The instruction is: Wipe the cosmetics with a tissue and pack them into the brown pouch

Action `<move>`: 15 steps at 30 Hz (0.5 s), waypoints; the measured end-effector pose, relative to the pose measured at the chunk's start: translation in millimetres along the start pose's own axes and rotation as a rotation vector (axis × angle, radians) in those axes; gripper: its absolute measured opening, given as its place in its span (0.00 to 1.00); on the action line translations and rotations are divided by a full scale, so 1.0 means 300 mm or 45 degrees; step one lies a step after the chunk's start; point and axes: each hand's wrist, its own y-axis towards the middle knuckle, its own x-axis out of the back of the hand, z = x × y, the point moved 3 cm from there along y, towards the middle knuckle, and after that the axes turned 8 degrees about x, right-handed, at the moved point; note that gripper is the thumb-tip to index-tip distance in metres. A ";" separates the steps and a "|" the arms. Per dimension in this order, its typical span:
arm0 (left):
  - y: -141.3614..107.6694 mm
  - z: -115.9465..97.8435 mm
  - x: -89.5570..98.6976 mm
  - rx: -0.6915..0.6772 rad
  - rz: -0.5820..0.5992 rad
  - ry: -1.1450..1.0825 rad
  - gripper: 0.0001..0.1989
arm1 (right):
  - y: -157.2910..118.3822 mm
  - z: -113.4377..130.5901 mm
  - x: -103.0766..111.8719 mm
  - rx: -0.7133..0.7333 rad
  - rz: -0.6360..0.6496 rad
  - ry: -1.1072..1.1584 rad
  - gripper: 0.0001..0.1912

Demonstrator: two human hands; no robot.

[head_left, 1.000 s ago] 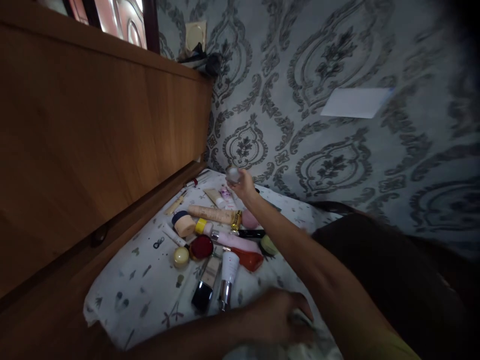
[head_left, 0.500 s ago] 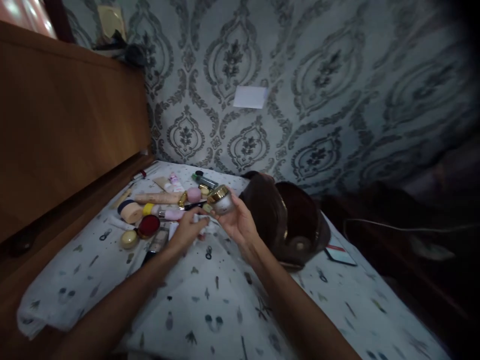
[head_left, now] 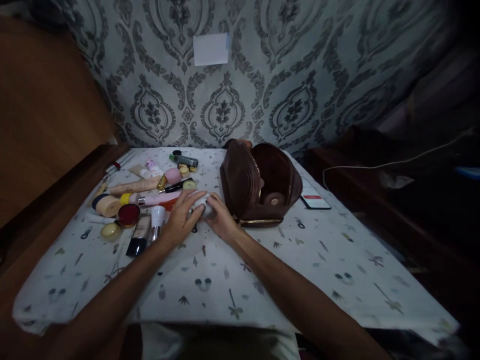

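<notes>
Both hands meet over the middle of the table. My right hand (head_left: 224,220) is closed around a small whitish cosmetic jar (head_left: 210,211), mostly covered by fingers. My left hand (head_left: 183,217) curls over the jar's other side, pressing a crumpled white tissue (head_left: 200,201) against it. The jar's gold lid is not visible now. Just left of my left hand lie a white-capped tube (head_left: 157,217) and a foundation bottle (head_left: 139,232) with a black cap. A pale pink tube (head_left: 159,199) and a small pale-green jar (head_left: 189,185) lie behind the hand.
An open brown cosmetic bag (head_left: 240,180) stands right of my hands, a round item (head_left: 275,199) inside it. A phone (head_left: 315,197) lies beyond it. Several cosmetics, including a dark red round container (head_left: 128,215) and a pink jar (head_left: 173,175), spread across the left of the patterned tablecloth (head_left: 262,300).
My left hand has come up against the jar in my right hand, bringing the tissue onto it. The jar has lowered, and its gold lid is now hidden. My view has shifted.
</notes>
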 end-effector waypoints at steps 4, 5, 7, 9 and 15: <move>0.010 0.026 -0.003 0.126 -0.046 -0.163 0.17 | -0.010 -0.005 0.000 0.027 0.094 -0.085 0.15; 0.013 0.035 -0.003 0.188 -0.056 -0.233 0.17 | -0.011 -0.006 0.000 0.010 0.097 -0.072 0.15; 0.017 0.056 -0.007 0.335 -0.061 -0.368 0.18 | -0.011 -0.009 0.001 -0.036 0.089 -0.006 0.14; 0.017 0.078 -0.014 0.469 -0.062 -0.463 0.19 | -0.007 -0.013 0.003 -0.096 0.071 0.097 0.12; -0.001 0.092 -0.027 0.583 -0.110 -0.460 0.24 | 0.008 -0.029 0.016 -0.254 -0.078 0.406 0.06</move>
